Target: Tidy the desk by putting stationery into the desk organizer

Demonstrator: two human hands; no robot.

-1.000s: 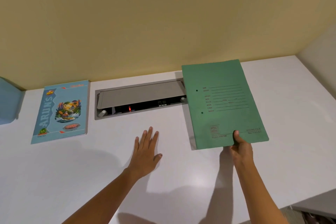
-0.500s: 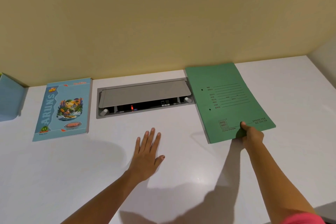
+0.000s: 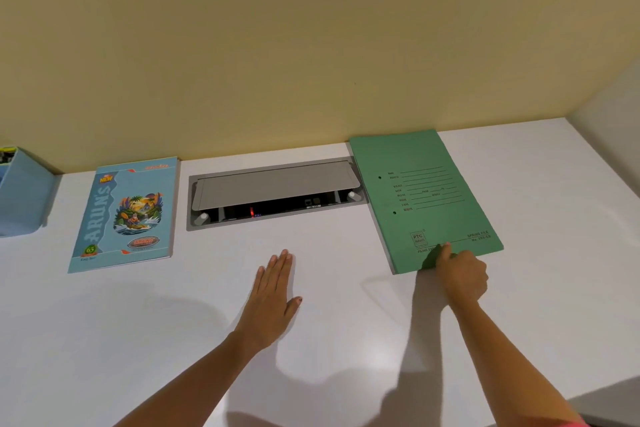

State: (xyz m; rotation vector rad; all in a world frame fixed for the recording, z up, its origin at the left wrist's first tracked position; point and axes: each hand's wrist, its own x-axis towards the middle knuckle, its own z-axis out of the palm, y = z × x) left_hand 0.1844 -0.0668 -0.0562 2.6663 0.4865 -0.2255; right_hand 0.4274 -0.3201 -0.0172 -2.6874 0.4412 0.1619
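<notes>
One folder (image 3: 426,184), one notebook (image 3: 104,218), one organizer (image 3: 24,198).

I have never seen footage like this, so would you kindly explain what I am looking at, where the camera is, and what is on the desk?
There is no machine here: these are a person's two bare hands, filmed by a wide-angle camera worn on the head, looking forward and down. The left hand lies flat on the white desk, holding nothing. The right hand pinches the near edge of a green file folder. Left of the folder is a grey cable hatch, then a blue notebook, and at the far left a blue desk organizer.
</notes>
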